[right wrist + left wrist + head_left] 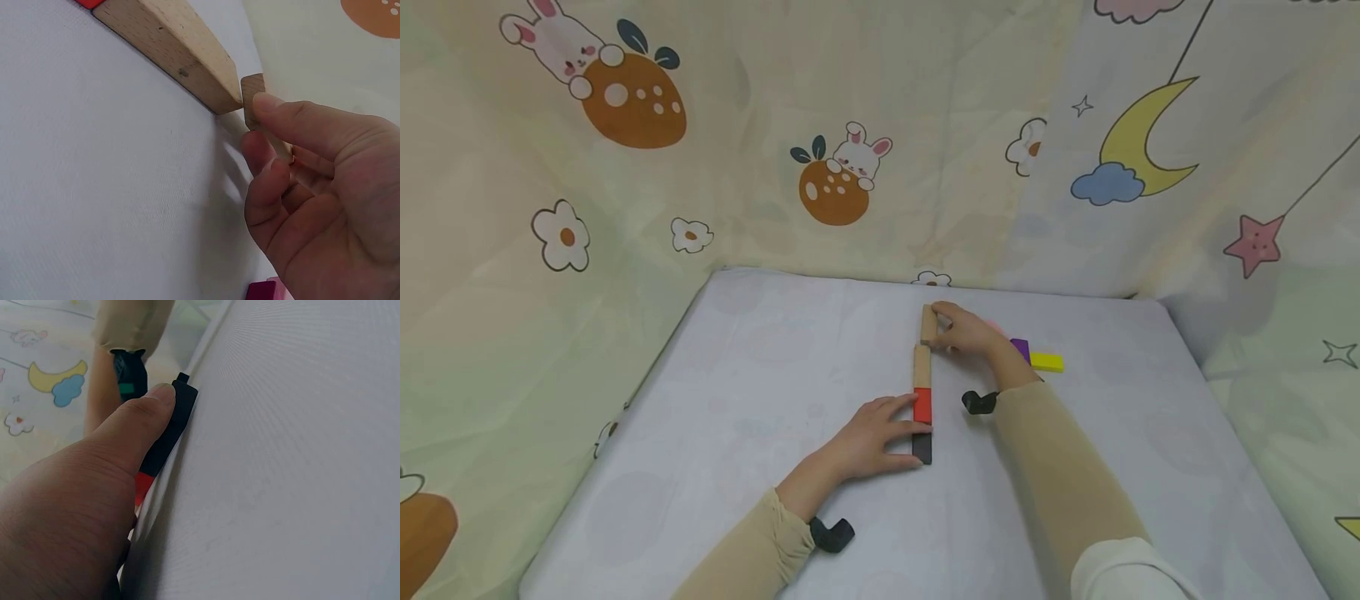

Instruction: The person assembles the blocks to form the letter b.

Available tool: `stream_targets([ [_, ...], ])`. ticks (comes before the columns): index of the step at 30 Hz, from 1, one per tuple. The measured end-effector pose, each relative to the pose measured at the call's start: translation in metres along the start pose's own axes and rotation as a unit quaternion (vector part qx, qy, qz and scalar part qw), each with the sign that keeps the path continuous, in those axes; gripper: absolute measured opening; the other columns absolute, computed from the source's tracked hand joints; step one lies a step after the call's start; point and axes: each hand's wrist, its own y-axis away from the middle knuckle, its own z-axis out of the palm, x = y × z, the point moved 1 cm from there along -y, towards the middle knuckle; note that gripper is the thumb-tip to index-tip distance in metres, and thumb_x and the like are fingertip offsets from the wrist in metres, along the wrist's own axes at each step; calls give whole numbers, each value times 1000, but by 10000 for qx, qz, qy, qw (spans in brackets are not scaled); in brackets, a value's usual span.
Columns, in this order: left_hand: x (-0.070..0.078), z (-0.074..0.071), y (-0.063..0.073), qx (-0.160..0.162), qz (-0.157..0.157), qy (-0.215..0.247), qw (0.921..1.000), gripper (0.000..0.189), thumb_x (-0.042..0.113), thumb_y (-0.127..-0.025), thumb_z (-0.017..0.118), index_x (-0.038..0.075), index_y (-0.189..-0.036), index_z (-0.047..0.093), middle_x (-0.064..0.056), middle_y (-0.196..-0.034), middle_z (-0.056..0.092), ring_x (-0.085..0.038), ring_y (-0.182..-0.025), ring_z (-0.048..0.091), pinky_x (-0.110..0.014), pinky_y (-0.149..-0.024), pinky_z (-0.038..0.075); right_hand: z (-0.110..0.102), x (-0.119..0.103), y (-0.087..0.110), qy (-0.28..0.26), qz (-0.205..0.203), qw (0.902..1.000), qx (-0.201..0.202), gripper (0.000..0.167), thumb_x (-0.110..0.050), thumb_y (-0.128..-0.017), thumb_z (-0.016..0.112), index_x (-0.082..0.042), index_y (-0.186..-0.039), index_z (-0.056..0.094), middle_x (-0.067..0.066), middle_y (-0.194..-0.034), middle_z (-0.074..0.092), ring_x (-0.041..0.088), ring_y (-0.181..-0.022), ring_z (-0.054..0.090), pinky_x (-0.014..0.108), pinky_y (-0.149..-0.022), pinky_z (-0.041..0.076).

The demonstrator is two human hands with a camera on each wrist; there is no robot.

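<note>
A straight row of blocks lies on the white surface in the head view: a black block (922, 448) nearest, then a red block (923, 408), then a plain wooden block (922, 367). My left hand (868, 437) rests along the row's left side, fingers spread and reaching over the red and black blocks. Its thumb lies against the black block (169, 434) in the left wrist view. At the far end, my right hand (966, 333) pinches another wooden block (928, 323) between thumb and fingers. That held block (253, 84) sits right by the end of the lying wooden block (181, 59) in the right wrist view.
Beyond my right wrist lie a purple block (1020, 347), a yellow block (1047, 362) and a partly hidden pink piece (995, 327). A patterned cloth (737, 167) rises behind the white surface (760, 367). Dark wrist devices jut from both wrists.
</note>
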Motion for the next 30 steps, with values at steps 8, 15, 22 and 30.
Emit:
stream_targets([
  [8, -2, 2, 1, 81, 51, -59, 9999, 52, 63, -89, 59, 50, -139, 50, 0, -162, 28, -28, -144, 34, -49, -117, 31, 5, -4, -4, -51, -92, 9999, 18, 84, -25, -88, 73, -15, -157, 27, 9, -165, 19, 30, -126, 46, 30, -75, 54],
  [15, -2, 2, 0, 128, 104, -93, 9998, 52, 64, -89, 59, 49, -139, 50, 0, -162, 29, -27, -144, 34, -49, -117, 31, 8, -3, -6, 6, -5, 10000, -49, 82, -25, -89, 72, -13, -157, 27, 10, -166, 17, 29, -138, 35, 36, -85, 54],
  [22, -2, 2, 0, 140, 140, -151, 9997, 52, 63, -90, 59, 49, -139, 50, -1, -161, 29, -27, -144, 34, -49, -117, 31, 9, -1, -7, -76, 55, 9999, -107, 82, -26, -91, 70, -16, -158, 24, 8, -167, 15, 29, -140, 34, 35, -85, 52],
  [30, -1, 2, -1, 154, 129, -139, 9997, 53, 64, -89, 59, 48, -139, 50, -1, -162, 29, -27, -143, 36, -50, -116, 33, 11, 1, -6, -175, 48, 9998, 21, 72, -27, -97, 61, -19, -158, 25, 5, -166, 17, 26, -120, 48, 28, -75, 49],
])
